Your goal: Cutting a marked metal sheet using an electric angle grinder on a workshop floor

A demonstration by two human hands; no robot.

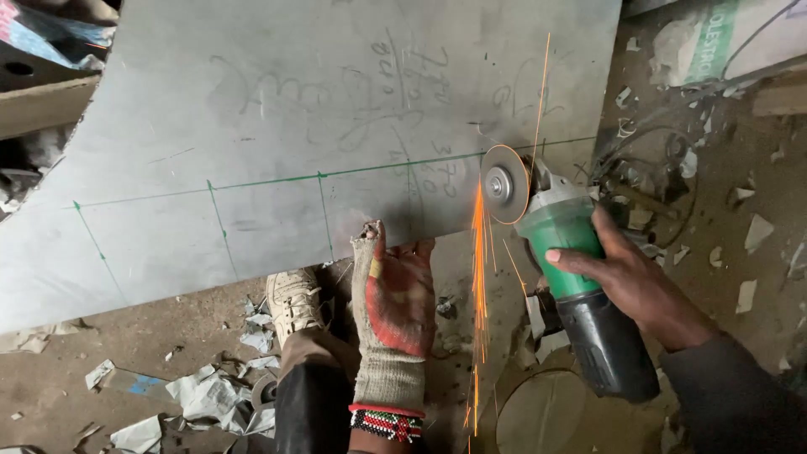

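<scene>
The angle grinder (561, 252), clasped in the right hand (626, 273), bites into the grey metal sheet (252, 151) near its right edge, sparks falling. The gloved left hand (395, 303) presses the sheet's lower edge. Most of the green line (277, 179) looks uncut.

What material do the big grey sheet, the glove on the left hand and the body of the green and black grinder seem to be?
The large grey flat sheet looks like metal, dull and matte: orange sparks fly where the disc meets it. The red-and-beige glove on the left hand seems knitted fabric with a rubbery red coating, frayed at one fingertip. The green and black angle grinder in the right hand probably has a smooth plastic housing.
</scene>
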